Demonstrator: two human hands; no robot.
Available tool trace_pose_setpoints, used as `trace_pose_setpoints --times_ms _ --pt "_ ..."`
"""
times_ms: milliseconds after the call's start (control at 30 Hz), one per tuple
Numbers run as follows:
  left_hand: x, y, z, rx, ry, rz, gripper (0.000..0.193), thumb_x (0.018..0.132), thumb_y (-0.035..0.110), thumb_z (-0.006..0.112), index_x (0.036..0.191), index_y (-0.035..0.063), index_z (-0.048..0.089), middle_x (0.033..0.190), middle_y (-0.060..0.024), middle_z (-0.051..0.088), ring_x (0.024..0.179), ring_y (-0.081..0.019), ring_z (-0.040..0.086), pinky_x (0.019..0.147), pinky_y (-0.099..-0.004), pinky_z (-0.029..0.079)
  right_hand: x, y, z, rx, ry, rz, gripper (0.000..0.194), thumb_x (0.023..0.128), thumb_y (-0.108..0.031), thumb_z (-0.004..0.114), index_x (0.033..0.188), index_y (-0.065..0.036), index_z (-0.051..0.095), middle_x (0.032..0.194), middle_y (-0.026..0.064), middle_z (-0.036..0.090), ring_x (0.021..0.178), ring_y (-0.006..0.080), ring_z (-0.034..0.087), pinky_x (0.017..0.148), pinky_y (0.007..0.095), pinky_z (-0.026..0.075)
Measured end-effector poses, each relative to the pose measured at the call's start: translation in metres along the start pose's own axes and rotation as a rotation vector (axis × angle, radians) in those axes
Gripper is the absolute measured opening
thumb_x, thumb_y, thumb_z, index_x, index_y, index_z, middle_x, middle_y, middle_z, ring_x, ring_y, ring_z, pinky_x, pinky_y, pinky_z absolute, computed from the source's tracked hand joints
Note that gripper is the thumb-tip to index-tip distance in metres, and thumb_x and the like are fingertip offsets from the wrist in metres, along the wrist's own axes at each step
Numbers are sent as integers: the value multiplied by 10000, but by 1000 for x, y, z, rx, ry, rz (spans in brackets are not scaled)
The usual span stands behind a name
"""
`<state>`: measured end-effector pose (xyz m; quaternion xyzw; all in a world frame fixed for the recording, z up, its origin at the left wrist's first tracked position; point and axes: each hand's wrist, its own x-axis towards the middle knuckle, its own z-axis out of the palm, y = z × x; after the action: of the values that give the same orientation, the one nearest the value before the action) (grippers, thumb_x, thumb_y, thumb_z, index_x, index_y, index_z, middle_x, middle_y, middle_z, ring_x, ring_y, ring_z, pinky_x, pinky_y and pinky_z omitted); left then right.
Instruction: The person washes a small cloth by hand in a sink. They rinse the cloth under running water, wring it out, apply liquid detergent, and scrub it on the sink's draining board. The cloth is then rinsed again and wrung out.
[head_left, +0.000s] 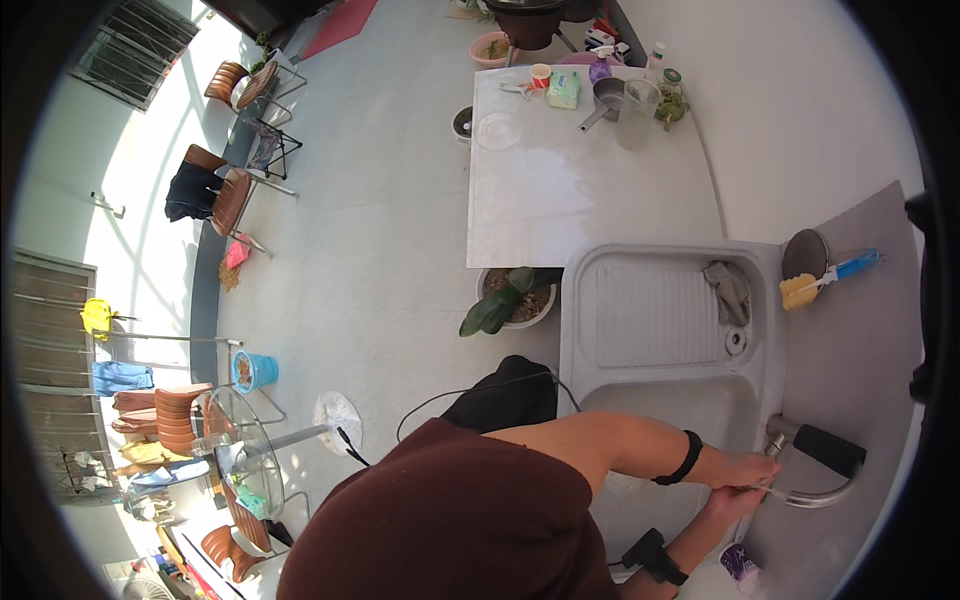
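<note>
At the wall side of the sink, my left hand (752, 469) and my right hand (733, 502) touch each other. They are beside the end of the curved metal faucet spout (829, 499), and a thin stream of water (772, 491) runs from it to the hands. The faucet's base is just beyond my left hand. Below both forearms lies the grey sink basin (637, 517). Fingers overlap and are small in the view, so whether anything is between them is hidden. A purple and white container (739, 564) stands close to my right forearm.
A ribbed drainboard (652, 315) holds a grey cloth (727, 294). Behind it are a yellow sponge (799, 291) with a blue-handled brush (855, 264) and a round dark lid or pan (805, 253). A white table (585, 202) bears a saucepan (609, 97). A potted plant (517, 296) stands below.
</note>
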<state>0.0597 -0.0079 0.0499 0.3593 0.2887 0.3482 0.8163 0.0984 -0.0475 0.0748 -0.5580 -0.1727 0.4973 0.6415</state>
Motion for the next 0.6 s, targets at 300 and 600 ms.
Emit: trace_pose_setpoints --times_ms 300,600 --pt "-20 24 -1 698 -91 70 526 998 356 357 1416 49 446 1560 -193 262 1475 -362 131 1184 -487 134 -11 -12 9 301 48 101 492 1006 -368 471 1418 -103 422 1414 93 468 1293 238 455 1088 406 369" --pt "-45 42 -23 871 -105 317 541 971 320 376 1437 48 415 1554 -180 275 1484 -344 112 1183 -526 93 -13 -28 24 453 -208 225 502 1015 -386 443 1437 -116 407 1453 91 440 1319 263 440 1101 437 364"
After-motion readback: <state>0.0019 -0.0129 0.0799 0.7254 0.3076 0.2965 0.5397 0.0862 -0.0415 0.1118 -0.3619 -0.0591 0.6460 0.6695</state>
